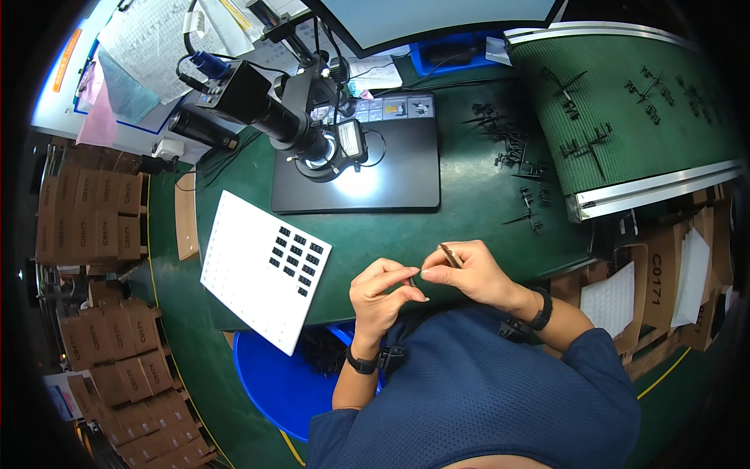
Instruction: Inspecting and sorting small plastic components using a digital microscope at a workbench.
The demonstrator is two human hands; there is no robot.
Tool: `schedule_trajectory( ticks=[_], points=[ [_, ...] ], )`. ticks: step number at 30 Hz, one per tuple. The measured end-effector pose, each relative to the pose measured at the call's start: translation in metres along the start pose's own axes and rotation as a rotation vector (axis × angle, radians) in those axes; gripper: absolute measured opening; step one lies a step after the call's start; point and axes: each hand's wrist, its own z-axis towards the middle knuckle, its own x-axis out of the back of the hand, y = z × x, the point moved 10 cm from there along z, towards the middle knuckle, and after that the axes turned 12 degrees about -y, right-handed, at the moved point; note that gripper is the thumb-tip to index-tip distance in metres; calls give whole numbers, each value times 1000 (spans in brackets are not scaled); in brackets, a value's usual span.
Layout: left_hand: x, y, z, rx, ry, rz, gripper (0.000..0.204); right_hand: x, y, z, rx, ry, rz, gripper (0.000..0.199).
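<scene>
- Green mat (469,211) covers the bench; I see both hands held above its near edge, close to the body.
- Left hand (383,293): thumb and forefinger pinched shut on a tiny dark part (412,280), the other fingers curled.
- Right hand (469,273): closed around a slim brass-coloured tool (450,255), tip pointing left and sitting just beside the tiny dark part. Cannot tell if they touch.
- White grid tray (258,270) lies on the left, near side, tilted, with a block of small black pieces in its far right corner.
- Microscope (289,117) sits far, left of centre, over a black base plate (391,172), its ring light on.
- Black moulded sprues (516,152) are scattered on the mat to the right, far side.
- Ribbed green conveyor (625,102) far right, more sprues on it.
- Blue stool (273,383) under the near edge, left.
- Cardboard boxes (94,219) stacked along the far-left rim.
</scene>
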Motion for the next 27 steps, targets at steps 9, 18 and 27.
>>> schedule_trajectory(
  ticks=[9,18,27],
  points=[
    [-10,3,5,-17,0,64,40,-15,17,5,-235,-138,324,29],
    [-6,-5,2,8,44,-106,28,-1,-44,-2,260,58,-608,47],
    [3,-4,0,27,45,-122,25,-23,-78,-26,502,59,-986,19]
  ],
)
